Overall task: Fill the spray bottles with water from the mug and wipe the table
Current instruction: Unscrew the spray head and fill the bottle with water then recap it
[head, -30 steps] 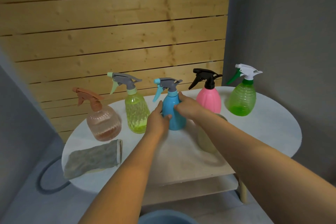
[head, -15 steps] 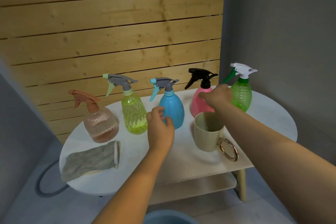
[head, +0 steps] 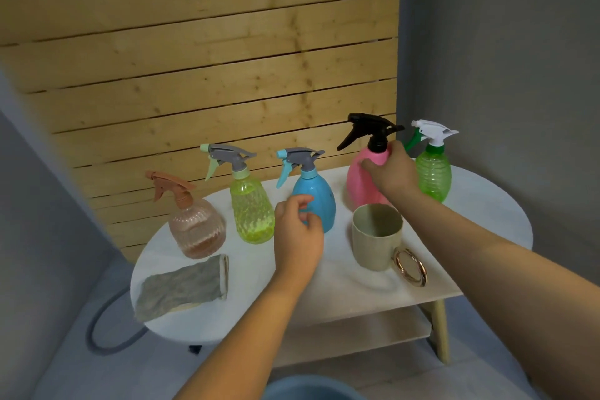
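Several spray bottles stand in a row on the white oval table (head: 487, 204): a brownish one (head: 197, 227), a yellow-green one (head: 251, 209), a blue one (head: 316, 195), a pink one (head: 360, 182) with a black trigger head, and a green one (head: 433, 172). My right hand (head: 394, 172) grips the pink bottle around its shoulder, just below the neck. My left hand (head: 297, 234) hovers in front of the blue bottle, fingers loosely curled and holding nothing. A beige mug (head: 376, 237) with a gold ring handle stands in front of the pink bottle. A grey cloth (head: 181, 287) lies at the table's front left.
A wooden slat wall stands behind the table and a grey wall to the right. The table has a lower shelf (head: 357, 341) and wooden legs. A grey hose (head: 107, 331) lies on the floor at left. A blue bucket rim (head: 311, 388) shows at the bottom edge.
Both hands left the blue bottle. My right hand moved right to the pink bottle and closed on it. My left hand drew back slightly; the mug came into view.
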A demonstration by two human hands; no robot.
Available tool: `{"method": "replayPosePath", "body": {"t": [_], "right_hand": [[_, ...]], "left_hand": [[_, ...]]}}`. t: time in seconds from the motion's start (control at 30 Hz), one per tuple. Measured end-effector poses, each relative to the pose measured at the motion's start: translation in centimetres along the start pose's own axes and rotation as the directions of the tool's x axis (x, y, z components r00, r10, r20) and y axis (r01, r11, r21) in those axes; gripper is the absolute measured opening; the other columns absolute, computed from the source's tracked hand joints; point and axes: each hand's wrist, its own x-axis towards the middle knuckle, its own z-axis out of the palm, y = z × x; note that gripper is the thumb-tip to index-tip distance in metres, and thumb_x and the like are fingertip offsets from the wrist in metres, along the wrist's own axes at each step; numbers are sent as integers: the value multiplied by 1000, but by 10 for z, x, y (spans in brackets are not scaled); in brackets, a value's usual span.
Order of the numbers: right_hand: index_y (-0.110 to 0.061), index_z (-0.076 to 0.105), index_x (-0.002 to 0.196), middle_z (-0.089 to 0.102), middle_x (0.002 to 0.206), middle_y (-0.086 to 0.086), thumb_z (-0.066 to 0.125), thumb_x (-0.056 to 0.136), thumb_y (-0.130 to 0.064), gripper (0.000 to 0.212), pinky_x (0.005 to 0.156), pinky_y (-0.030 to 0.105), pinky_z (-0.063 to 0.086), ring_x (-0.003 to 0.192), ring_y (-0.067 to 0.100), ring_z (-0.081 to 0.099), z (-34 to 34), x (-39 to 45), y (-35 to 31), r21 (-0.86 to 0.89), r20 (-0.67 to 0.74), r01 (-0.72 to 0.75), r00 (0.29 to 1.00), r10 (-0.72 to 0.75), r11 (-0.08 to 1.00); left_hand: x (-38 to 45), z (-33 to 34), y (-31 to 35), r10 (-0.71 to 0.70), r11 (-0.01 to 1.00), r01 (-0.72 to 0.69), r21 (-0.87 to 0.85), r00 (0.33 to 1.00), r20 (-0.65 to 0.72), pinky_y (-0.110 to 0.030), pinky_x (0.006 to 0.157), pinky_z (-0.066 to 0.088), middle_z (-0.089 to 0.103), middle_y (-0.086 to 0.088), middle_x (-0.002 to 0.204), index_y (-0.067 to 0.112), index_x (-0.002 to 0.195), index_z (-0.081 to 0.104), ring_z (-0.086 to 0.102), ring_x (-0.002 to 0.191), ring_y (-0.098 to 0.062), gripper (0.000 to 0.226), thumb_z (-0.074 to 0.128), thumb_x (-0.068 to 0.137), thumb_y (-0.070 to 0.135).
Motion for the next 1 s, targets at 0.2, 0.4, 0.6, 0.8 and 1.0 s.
{"method": "replayPosePath", "body": {"t": [0.2, 0.4, 0.6, 0.8, 1.0], "right_hand": [[-20, 45, 131, 60, 117, 4, 64, 85, -29, 51, 80, 36, 47, 103, 26, 56, -39, -64, -45, 75, -79, 266, 962, -260, 961], [-28, 50, 128, 64, 113, 1, 66, 80, -31, 51, 75, 32, 45, 102, 25, 58, -51, -145, -62, 60, 152, 362, 918, -367, 930], [-30, 50, 130, 65, 113, 1, 65, 80, -39, 53, 83, 37, 50, 104, 24, 59, -31, -205, -36, -114, 504, 401, 812, -295, 909], [-38, 54, 124, 63, 93, -4, 65, 77, -40, 48, 69, 27, 40, 90, 18, 55, -13, -221, -12, -220, 709, 532, 663, -240, 818], [-33, 38, 134, 53, 122, -5, 77, 68, -45, 77, 88, 29, 44, 109, 17, 52, -5, -208, -6, -170, 843, 466, 525, -117, 868]], "left_hand": [[-22, -38, 39, 32, 996, -34, -88, 999, -26, -11, 73, 44, 57, 3, 106, 27, 104, 55, 58, 91, -9, 23, 48, 93, 7], [-62, -96, 76, -13, 947, -14, -321, 997, -82, -29, 82, 51, 60, 9, 99, 31, 113, 53, 62, 95, -15, 24, 52, 95, 16], [-99, -142, 60, -166, 937, 191, -294, 980, 106, -29, 70, 53, 66, -1, 106, 30, 116, 54, 68, 89, -18, 23, 53, 93, 26], [-127, -148, 27, -260, 948, 299, -108, 925, 278, -33, 64, 53, 70, -10, 73, 6, 94, 62, 68, 61, -20, 20, 52, 95, 23], [-122, -154, 13, -398, 873, 431, -227, 900, 178, -20, 52, 50, 71, -10, 67, 8, 94, 65, 68, 57, -20, 22, 49, 98, 22]]}}
